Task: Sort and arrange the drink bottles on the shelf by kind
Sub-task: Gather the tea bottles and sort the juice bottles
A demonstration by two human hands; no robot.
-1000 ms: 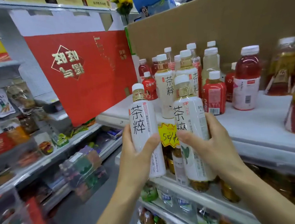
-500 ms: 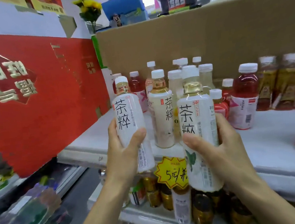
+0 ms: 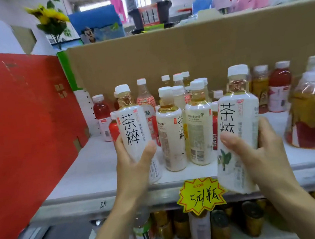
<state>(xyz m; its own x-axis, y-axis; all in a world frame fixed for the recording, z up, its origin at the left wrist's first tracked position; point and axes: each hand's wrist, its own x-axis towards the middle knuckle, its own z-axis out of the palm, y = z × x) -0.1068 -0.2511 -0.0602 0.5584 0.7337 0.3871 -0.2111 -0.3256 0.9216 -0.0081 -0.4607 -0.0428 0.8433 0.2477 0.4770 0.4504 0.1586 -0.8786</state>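
I note the left hand (image 3: 136,170) gripping a tea bottle (image 3: 133,129); right hand (image 3: 258,154), at three o'clock, gripping another bottle (image 3: 237,123) over the shelf (image 3: 93,174).

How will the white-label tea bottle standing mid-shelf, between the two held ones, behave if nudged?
The standing tea bottle looks tall and narrow-based, so a high push would likely tip it. It appears full to the neck, so probably heavy for its size. Its glossy label may be slippery. A neighbouring bottle close on its right could get knocked.
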